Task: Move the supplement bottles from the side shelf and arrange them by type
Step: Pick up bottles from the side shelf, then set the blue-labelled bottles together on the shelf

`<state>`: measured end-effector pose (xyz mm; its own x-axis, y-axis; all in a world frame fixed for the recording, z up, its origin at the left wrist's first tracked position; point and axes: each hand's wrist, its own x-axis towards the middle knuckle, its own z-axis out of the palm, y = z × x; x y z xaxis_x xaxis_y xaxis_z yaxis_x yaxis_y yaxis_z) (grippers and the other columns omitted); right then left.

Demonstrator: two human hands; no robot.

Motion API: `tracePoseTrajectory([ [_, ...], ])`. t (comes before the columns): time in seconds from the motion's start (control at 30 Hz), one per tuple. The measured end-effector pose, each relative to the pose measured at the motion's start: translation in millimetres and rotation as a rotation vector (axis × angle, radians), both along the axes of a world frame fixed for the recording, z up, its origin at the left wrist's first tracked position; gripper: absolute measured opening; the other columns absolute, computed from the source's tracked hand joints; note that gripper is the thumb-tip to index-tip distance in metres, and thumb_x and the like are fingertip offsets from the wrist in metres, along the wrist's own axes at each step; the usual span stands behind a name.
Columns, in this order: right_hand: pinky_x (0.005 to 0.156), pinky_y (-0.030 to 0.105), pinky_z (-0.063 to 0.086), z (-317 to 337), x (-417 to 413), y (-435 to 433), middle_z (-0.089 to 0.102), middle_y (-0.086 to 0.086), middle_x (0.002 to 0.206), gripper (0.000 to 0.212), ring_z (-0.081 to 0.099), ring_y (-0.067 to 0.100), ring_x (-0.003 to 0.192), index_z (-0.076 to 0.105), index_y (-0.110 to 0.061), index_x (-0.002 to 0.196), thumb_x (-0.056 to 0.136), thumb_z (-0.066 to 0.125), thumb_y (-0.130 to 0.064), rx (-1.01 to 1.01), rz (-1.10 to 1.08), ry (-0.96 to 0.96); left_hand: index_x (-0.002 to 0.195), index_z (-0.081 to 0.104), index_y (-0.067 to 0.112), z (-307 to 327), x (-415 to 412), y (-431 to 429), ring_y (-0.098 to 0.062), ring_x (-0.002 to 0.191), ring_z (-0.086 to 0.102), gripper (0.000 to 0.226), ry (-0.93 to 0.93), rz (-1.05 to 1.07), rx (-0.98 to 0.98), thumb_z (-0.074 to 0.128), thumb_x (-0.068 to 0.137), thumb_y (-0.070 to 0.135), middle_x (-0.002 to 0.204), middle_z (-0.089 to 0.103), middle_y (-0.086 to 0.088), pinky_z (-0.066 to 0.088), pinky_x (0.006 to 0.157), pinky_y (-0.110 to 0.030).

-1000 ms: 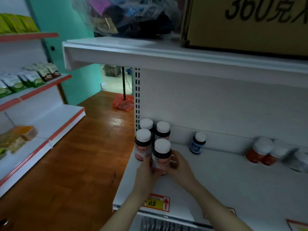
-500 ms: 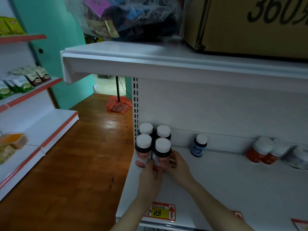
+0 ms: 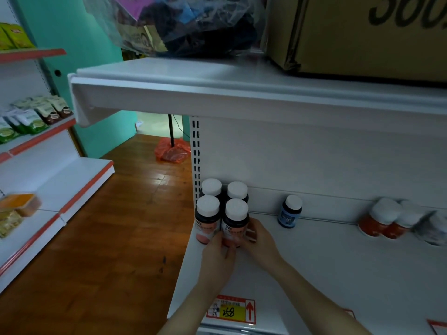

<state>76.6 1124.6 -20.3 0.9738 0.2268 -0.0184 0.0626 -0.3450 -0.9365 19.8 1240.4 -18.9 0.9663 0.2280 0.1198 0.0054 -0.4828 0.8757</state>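
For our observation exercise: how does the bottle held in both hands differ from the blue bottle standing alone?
The held bottle is dark with a pink label; the blue bottle is blue. The held bottle looks bigger and stands among three like it; the blue bottle stands alone, untouched. Both are upright with white caps.

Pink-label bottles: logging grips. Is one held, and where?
The front right bottle, by its lower body: left hand in front, right hand on its right side.

White caps top the dark pink-labelled bottles [image 3: 234,224], the blue bottle [image 3: 289,216] and the orange-red bottles [image 3: 373,226] on the white shelf [image 3: 338,274], its price tag [image 3: 229,311] yellow edged red, by a teal wall [image 3: 79,32] and brown floor [image 3: 108,250].
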Motion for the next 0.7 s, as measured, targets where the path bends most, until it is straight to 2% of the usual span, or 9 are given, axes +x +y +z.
tracePoseTrajectory([
  [0.13,0.088,0.021,0.044,4.8,-2.5,1.0,0.053,0.003,0.130,0.062,0.053,0.013,0.112,0.040,-0.015,0.132,0.079,0.071,-0.025,-0.012,0.000,0.021,0.103,0.053,0.010,0.3,-4.5,2.3,-0.009,0.084,0.053,0.015,-0.023,0.008,0.021,0.053,0.088,0.009,0.090,0.056,0.003,0.040,0.063,-0.002],
  [0.23,0.094,0.023,0.041,8.1,-8.3,-2.8,0.050,0.000,0.130,0.063,0.049,0.014,0.118,0.039,-0.014,0.134,0.080,0.069,-0.026,-0.048,-0.027,0.016,0.103,0.058,0.011,2.1,-11.7,0.9,-0.001,0.079,0.053,0.015,-0.039,-0.029,0.031,0.053,0.089,0.010,0.091,0.057,0.007,0.041,0.067,0.000],
  [0.3,0.094,0.022,0.039,11.1,-16.1,-10.4,0.049,0.000,0.129,0.056,0.049,0.016,0.120,0.042,-0.010,0.132,0.084,0.065,-0.025,-0.079,-0.073,0.008,0.105,0.060,0.011,7.9,-14.6,-5.7,0.001,0.079,0.053,0.017,-0.054,-0.078,0.015,0.054,0.089,0.011,0.093,0.059,0.006,0.041,0.068,0.001],
  [0.43,0.096,0.023,0.043,21.0,-31.9,-39.8,0.059,0.009,0.120,0.036,0.054,0.012,0.105,0.055,-0.003,0.119,0.087,0.062,-0.016,-0.085,-0.176,-0.048,0.110,0.060,0.006,23.5,-10.5,-28.0,0.002,0.082,0.053,0.022,-0.086,-0.153,-0.019,0.055,0.088,0.011,0.096,0.058,0.005,0.037,0.067,0.006],
  [0.6,0.081,0.011,0.041,37.4,-51.3,-114.4,0.061,0.006,0.105,0.031,0.057,0.013,0.095,0.058,-0.001,0.113,0.085,0.064,-0.011,-0.078,-0.338,-0.071,0.115,0.058,0.008,38.0,-2.4,-81.3,-0.006,0.088,0.055,0.027,-0.095,-0.254,-0.018,0.055,0.089,0.016,0.101,0.060,0.001,0.038,0.068,0.002],
  [0.7,0.078,0.012,0.041,46.5,-68.9,-173.4,0.062,0.005,0.101,0.029,0.060,0.016,0.093,0.060,-0.003,0.111,0.084,0.065,-0.012,-0.065,-0.449,-0.065,0.111,0.060,0.010,47.9,-3.1,-129.9,-0.007,0.086,0.055,0.024,-0.105,-0.315,-0.014,0.057,0.088,0.017,0.097,0.060,0.003,0.035,0.067,0.007],
])
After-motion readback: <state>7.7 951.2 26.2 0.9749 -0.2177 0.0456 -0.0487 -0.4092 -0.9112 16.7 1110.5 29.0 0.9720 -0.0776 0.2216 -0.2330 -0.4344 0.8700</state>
